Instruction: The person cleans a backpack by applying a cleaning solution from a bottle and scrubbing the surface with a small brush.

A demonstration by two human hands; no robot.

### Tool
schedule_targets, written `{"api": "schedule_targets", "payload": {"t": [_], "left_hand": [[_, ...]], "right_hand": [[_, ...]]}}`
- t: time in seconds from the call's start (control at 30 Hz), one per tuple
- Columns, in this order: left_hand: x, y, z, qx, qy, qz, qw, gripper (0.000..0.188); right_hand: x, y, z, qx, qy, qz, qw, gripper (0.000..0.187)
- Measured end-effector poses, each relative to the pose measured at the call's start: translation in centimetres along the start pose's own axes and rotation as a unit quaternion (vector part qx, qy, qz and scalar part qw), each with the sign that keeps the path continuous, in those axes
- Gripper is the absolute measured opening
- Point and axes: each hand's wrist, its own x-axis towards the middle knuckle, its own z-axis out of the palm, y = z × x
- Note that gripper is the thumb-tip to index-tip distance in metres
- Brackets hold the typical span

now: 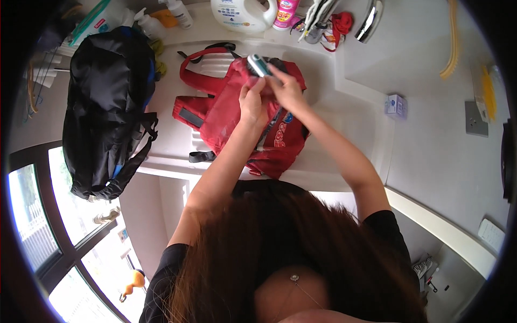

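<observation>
Long brown hair (226, 264) hangs nearest, at bottom ctr. Red backpack (231, 124) lies in a white basin (344, 140), straps to the L. R hand (287, 89) has its fingers clamped on a small green-&-white tool (259, 65), blurred, near the bag's far end. L hand (252, 102) is on the red fabric just beside the tool; can't tell if its fingers pinch cloth. Black bag (110, 102) sits L of the backpack. White jug (242, 17) & pink bottle (285, 13) stand behind, w/ chrome tap (369, 22) to their R; purple-&-white box (396, 106) is farther R.
</observation>
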Motion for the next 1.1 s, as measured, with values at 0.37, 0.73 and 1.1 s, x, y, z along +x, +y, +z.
{"api": "schedule_targets", "payload": {"t": [0.37,0.73,1.1], "left_hand": [[1.6,-1.2,2.8,0.079,0.181,-0.041,0.979,0.029],[0.5,-1.3,0.4,0.099,0.044,-0.006,0.994,0.021],[0.2,-2.1,0.9,0.259,0.13,0.101,0.952,0.031]], "right_hand": [[0.7,2.9,2.1,0.051,0.032,0.011,0.998,0.054],[0.1,1.2,1.2,0.344,-0.024,0.062,0.937,0.054],[0.7,2.1,1.0,0.26,-0.007,0.05,0.964,0.052]]}}
